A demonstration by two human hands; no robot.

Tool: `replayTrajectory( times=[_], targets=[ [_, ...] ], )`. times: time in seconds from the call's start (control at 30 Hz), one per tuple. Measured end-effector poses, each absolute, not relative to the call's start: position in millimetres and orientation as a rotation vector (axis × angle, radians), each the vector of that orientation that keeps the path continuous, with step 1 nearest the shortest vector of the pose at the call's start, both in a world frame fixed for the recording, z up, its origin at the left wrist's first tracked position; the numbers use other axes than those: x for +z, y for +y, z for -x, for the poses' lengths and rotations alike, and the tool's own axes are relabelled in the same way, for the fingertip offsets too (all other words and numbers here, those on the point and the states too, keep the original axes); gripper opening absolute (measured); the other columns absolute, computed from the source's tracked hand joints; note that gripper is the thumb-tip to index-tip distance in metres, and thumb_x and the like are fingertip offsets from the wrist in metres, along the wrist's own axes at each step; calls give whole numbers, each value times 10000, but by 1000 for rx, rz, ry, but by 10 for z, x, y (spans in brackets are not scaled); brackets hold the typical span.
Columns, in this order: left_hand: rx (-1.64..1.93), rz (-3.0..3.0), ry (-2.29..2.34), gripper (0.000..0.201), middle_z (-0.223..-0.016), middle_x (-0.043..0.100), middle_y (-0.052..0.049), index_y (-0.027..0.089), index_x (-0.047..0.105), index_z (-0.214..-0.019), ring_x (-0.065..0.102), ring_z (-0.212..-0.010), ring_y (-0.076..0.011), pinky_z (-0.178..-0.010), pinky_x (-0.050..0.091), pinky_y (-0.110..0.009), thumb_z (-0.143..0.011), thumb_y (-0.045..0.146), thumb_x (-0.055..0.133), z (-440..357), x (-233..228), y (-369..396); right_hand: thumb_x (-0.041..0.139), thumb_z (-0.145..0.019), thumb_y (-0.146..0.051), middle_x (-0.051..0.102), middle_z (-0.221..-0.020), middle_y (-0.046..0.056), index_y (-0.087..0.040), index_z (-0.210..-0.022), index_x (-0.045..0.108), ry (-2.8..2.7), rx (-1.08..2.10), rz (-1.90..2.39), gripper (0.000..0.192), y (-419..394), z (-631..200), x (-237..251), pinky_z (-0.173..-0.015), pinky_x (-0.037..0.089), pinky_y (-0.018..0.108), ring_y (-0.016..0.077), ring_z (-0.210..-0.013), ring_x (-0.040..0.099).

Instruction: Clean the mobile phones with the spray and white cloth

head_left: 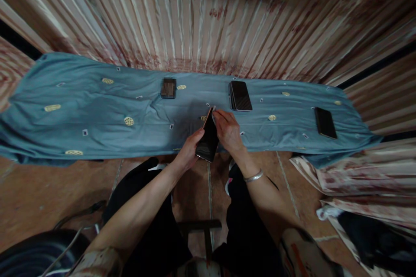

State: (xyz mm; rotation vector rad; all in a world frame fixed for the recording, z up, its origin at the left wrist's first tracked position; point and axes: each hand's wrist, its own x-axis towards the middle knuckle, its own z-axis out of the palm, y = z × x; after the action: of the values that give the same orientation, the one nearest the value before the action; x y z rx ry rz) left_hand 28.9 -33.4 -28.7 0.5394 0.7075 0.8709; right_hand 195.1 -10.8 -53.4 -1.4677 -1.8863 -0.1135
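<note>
A slim black glass-faced phone (208,136) stood tilted above the near edge of the blue patterned cloth (97,112). The left hand (188,153) held its lower end in a firm grip; the right hand (229,132) pinched its top corner, apparently peeling something, which called for steady support.

Home room, long draped curtains (208,13), tiled floor (39,190), blue cloth (97,112)
</note>
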Motion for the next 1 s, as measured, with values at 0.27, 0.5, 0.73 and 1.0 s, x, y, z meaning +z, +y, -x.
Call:
replayTrajectory(
  times=[0.27,0.5,0.73,1.0],
  targets=[
    [851,-530,746,347,-864,812,-110,118,785,-1043,788,-929,-300,-888,614,-419,-923,431,699,-189,-252,-267,401,-1084,-198,755,-1232,143,-175,-1269,740,-1886,-152,1490,387,-122,-1993,-611,-1015,585,451,264,-1079,679],
    [986,-501,772,217,-942,812,-65,142,776,-932,756,-1049,-268,-974,575,-376,-899,351,729,-180,-228,-233,409,-1070,-168,748,-1241,149,-158,-1270,739,-1927,-153,1475,386,-206,-1846,-600,-1023,588,447,270,-1101,676],
    [1023,-484,746,276,-954,809,-64,149,777,-898,719,-1166,-268,-1049,533,-367,-899,422,735,-162,-291,-206,400,-1053,-147,734,-1288,160,-166,-1319,725,-2003,-66,1415,420,-368,-1649,-511,-1091,559,484,284,-1153,667],
    [994,-441,754,327,-1007,818,-68,157,792,-1023,726,-1179,-284,-1045,554,-373,-898,455,746,-154,-287,-219,391,-1064,-149,733,-1321,141,-186,-1365,708,-2058,-25,1354,439,-473,-1520,-402,-1113,560,485,274,-1193,657]
  ],
)
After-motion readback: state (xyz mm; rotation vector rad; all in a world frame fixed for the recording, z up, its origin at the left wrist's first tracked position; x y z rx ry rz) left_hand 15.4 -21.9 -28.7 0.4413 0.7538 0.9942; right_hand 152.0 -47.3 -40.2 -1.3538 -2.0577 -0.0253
